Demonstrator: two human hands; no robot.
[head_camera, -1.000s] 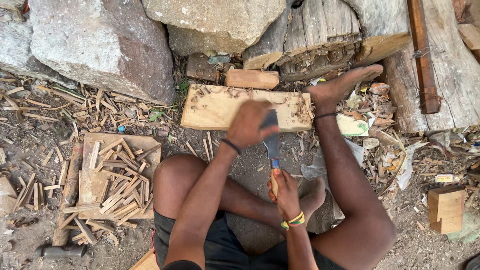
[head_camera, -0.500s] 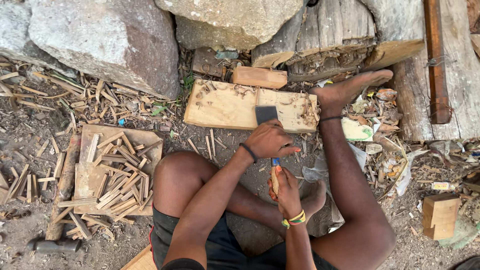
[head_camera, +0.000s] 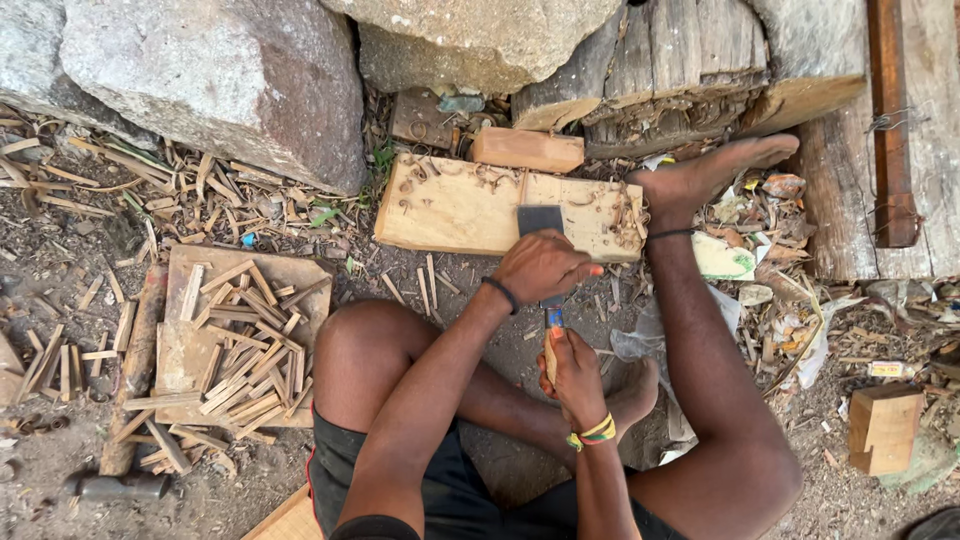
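I sit on the ground with a pale wooden plank (head_camera: 450, 205) lying in front of me. My right foot (head_camera: 700, 175) presses on its right end. A wide flat chisel blade (head_camera: 540, 219) rests on the plank's near edge. My left hand (head_camera: 545, 266) lies over the blade's neck, pressing it down. My right hand (head_camera: 575, 375) grips the chisel's wooden handle (head_camera: 550, 350) just behind. Curled shavings lie on the plank's top.
A flat board (head_camera: 190, 340) piled with several wood splints lies at my left. Big rocks (head_camera: 220, 80) and old timbers (head_camera: 690, 70) stand behind the plank. A small wood block (head_camera: 527, 149) sits on its far edge, another block (head_camera: 884, 428) at right. A hammer (head_camera: 120, 487) lies bottom left.
The chisel blade has slid forward onto the plank. My left hand has come down from above the blade to its neck. My right hand has stayed on the handle.
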